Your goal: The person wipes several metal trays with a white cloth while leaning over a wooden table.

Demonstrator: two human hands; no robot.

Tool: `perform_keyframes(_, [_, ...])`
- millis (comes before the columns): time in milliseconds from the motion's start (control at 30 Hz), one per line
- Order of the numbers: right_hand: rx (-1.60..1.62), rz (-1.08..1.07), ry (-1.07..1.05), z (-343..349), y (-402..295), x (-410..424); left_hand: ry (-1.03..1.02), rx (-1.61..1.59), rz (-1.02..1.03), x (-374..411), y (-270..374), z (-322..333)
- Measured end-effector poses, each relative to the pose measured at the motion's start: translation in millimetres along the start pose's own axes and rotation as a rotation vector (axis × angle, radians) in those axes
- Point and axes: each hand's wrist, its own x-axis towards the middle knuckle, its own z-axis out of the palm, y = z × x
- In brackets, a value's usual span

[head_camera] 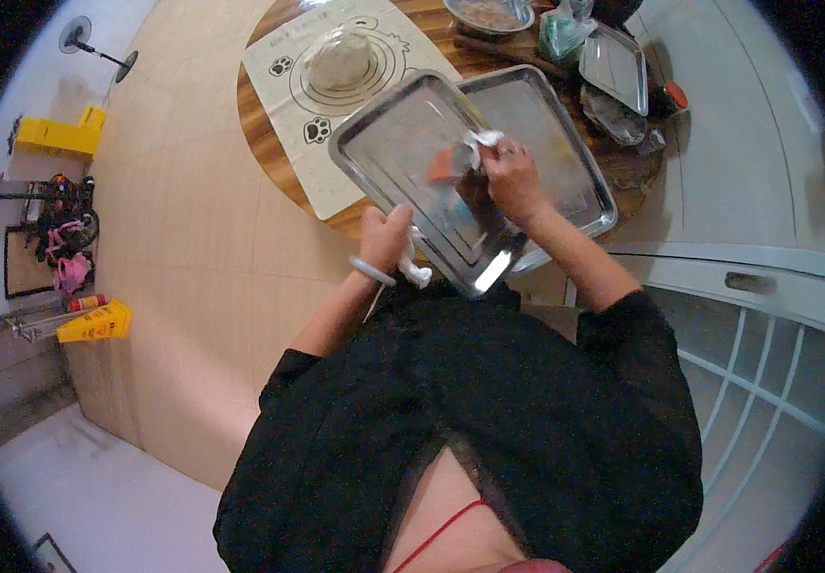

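My left hand [385, 233] grips the near left rim of a shiny metal tray [391, 132], thumb over the edge. Some white tissue or cloth [416, 272] hangs below that hand. The tray is held over a second metal tray [548, 107], overlapping much of it. In my right hand [514, 175] is a crumpled white tissue or cloth [485, 137], over the upper tray's right part. An orange patch, likely a reflection, shows on the tray's surface. Where exactly the tissue touches is hidden by my fingers.
Beyond the trays, a dough mound [340, 61] sits on a printed mat [276, 93] on the round wooden table [258, 143]. A bowl [491, 16], a rolling pin [509, 54], a plastic bag [566, 32], a smaller tray [613, 68] and a red-lidded jar [674, 97] stand at the far right.
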Motion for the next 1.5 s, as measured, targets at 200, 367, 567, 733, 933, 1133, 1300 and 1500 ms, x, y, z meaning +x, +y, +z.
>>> perform_keyframes(200, [0.632,0.194,0.073,-21,-10,-48,0.019,-0.015,0.155,2,10,1])
perform_keyframes(367, [0.685,-0.175,0.393,-71,-68,47,-0.100,-0.116,0.271,6,7,20])
perform_keyframes(567, [0.289,-0.093,0.445,-28,-19,100,-0.122,0.095,0.262,-5,13,22])
perform_keyframes(733, [0.505,0.154,0.640,-58,2,56,0.089,-0.055,-0.031,-13,5,-7])
perform_keyframes(933, [0.921,-0.322,0.172,-36,-106,-15,0.127,-0.801,-0.332,4,3,9])
perform_keyframes(1133, [1.082,-0.062,0.064,-10,-121,-30,-0.094,-0.901,-0.454,-3,-24,5])
perform_keyframes(1300, [1.076,-0.186,-0.142,8,-99,-63,-0.092,-1.035,-0.668,-17,-52,1])
perform_keyframes(1500, [1.592,0.822,-0.104,-7,-6,-82,-0.105,-1.272,-0.639,-18,-77,-57])
